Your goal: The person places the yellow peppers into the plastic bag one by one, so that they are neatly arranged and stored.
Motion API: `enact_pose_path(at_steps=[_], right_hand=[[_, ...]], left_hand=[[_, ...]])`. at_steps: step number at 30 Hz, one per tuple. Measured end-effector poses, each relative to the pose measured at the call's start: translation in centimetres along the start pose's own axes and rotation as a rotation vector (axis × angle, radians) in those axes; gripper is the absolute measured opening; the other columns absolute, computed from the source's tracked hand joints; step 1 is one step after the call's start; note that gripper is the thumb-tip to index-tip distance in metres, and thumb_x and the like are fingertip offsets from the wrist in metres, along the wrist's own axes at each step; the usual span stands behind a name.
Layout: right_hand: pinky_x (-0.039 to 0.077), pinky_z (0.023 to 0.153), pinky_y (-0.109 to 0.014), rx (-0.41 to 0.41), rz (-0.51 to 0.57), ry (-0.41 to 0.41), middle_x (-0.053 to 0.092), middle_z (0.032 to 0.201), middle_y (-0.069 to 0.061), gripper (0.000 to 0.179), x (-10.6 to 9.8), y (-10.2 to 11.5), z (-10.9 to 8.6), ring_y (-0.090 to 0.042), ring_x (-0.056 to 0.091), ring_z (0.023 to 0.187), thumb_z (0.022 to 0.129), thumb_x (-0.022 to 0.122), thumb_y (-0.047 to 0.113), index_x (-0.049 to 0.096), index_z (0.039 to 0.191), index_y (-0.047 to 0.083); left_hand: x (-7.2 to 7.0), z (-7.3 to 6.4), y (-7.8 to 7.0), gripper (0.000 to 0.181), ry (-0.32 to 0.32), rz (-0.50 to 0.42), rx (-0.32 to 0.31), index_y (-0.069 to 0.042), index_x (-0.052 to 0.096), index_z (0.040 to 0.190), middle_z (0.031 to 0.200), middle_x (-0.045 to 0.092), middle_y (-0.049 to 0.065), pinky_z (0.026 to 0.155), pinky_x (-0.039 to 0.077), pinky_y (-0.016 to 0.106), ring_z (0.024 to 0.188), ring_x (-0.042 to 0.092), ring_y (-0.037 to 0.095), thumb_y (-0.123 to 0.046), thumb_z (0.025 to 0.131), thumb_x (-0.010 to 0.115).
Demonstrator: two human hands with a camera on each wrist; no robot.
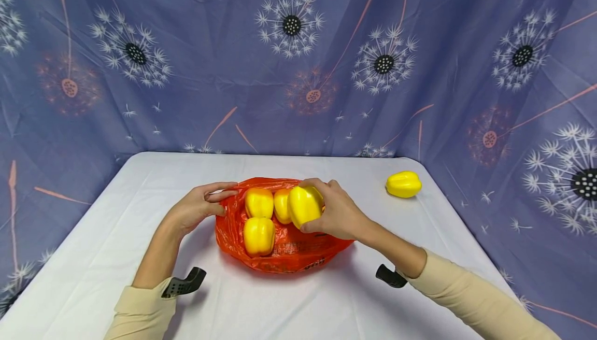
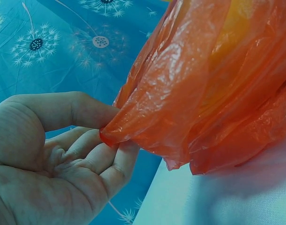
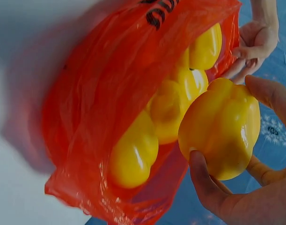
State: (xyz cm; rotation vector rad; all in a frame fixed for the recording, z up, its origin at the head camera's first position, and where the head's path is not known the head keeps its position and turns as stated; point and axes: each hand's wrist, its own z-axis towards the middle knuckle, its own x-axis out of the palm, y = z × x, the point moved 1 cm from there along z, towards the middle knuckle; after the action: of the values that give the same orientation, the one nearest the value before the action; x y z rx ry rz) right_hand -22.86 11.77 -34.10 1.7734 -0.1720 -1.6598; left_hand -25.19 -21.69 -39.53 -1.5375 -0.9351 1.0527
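A red plastic bag [image 1: 298, 257] lies on the table with its mouth spread, and several yellow bell peppers [image 1: 259, 236] sit inside. At the bag's left side, my left hand [image 1: 198, 208] pinches the rim; the left wrist view shows the red film [image 2: 166, 103] between thumb and fingers. My right hand [image 1: 342, 210] grips another yellow bell pepper [image 1: 304, 206] over the right part of the opening. In the right wrist view this held pepper [image 3: 222, 129] is between the thumb and fingers, beside the peppers in the bag.
One more yellow bell pepper [image 1: 403, 184] lies on its side at the table's far right. A white cloth covers the table [image 1: 298, 309]. A blue curtain with dandelion prints [image 1: 210, 70] hangs behind and at both sides. Black wrist mounts [image 1: 184, 283] stick out from both sleeves.
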Motion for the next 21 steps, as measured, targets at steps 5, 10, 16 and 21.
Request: enact_pose_path(at_steps=[5,10,16,21], right_hand=[[0.053,0.079,-0.04,-0.006,-0.015,0.026,0.056,0.121,-0.009,0.084,0.8,0.2,-0.1,-0.022,0.055,0.103,0.064,0.093,0.034,0.054,0.139,0.036],[0.052,0.082,-0.041,-0.011,-0.031,0.071,0.055,0.124,-0.009,0.085,1.5,0.4,-0.2,-0.022,0.055,0.104,0.065,0.094,0.036,0.053,0.139,0.035],[0.051,0.084,-0.041,-0.023,-0.04,0.108,0.058,0.123,-0.007,0.083,2.1,0.4,-0.3,-0.021,0.054,0.105,0.065,0.094,0.038,0.055,0.138,0.032],[0.05,0.087,-0.041,-0.03,-0.045,0.157,0.062,0.119,-0.003,0.082,2.8,0.3,-0.3,-0.02,0.053,0.106,0.066,0.092,0.043,0.056,0.138,0.031]], left_hand=[[0.0,0.1,-0.1,0.072,0.0,0.002,0.002,0.0,0.048,0.149,0.146,0.053,0.026,0.079,0.053,0.024,0.135,0.055,0.022,0.009,0.078,0.06],[0.1,0.1,0.0,0.072,0.009,-0.006,0.007,0.0,0.047,0.149,0.147,0.052,0.027,0.08,0.053,0.025,0.134,0.055,0.02,0.009,0.079,0.06],[0.0,0.2,0.1,0.071,0.002,0.003,0.009,0.001,0.047,0.149,0.147,0.053,0.026,0.083,0.053,0.023,0.135,0.055,0.02,0.009,0.079,0.059],[0.0,-0.1,0.0,0.071,0.004,0.001,0.004,0.0,0.048,0.149,0.147,0.053,0.026,0.08,0.053,0.025,0.135,0.054,0.023,0.009,0.08,0.06]])
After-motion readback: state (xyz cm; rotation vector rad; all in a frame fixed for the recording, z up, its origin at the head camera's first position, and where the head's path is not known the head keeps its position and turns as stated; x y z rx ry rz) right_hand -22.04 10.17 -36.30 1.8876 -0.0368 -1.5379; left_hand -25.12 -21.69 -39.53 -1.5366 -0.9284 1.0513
